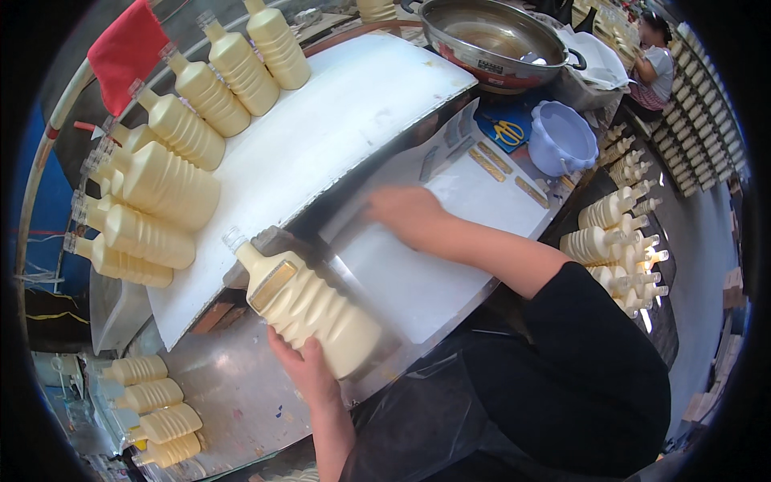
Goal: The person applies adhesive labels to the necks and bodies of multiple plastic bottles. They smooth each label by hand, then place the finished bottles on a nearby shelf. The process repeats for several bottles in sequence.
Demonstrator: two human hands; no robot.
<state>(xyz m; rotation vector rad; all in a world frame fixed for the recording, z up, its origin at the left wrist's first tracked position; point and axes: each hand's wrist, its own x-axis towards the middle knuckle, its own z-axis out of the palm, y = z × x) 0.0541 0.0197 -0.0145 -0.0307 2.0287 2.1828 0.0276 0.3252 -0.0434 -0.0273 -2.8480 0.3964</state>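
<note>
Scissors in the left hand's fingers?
No, the left hand's fingers are on a cream bottle; the scissors lie near the purple tub.

And it's 1 cream bottle, ribbed and clear-necked, leaning over, neck to the far left, base to the near right, 1 gold label on its side! To its right, a white sheet, gold strips at its far right.
</note>
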